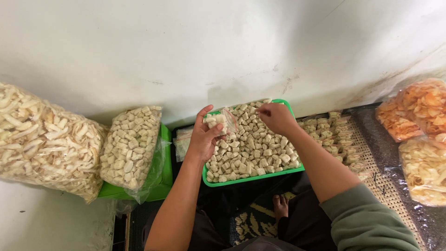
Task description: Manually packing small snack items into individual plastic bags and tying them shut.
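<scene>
My left hand [203, 138] holds a small clear plastic bag [222, 122] partly filled with pale snack cubes, raised over the left side of a green tray [241, 179]. The tray is heaped with the same cream-coloured cubes [253, 148]. My right hand [277, 117] hovers over the tray's far edge, fingers pinched on a cube or two close to the bag's mouth.
A large clear bag of pale cubes [130, 146] rests on a green stool [160, 188] at left, beside a big sack of pale strip crackers [44, 142]. Small filled packets [337, 137] lie on a woven mat at right, with bags of orange and yellow chips [418, 111] beyond. A white wall is ahead.
</scene>
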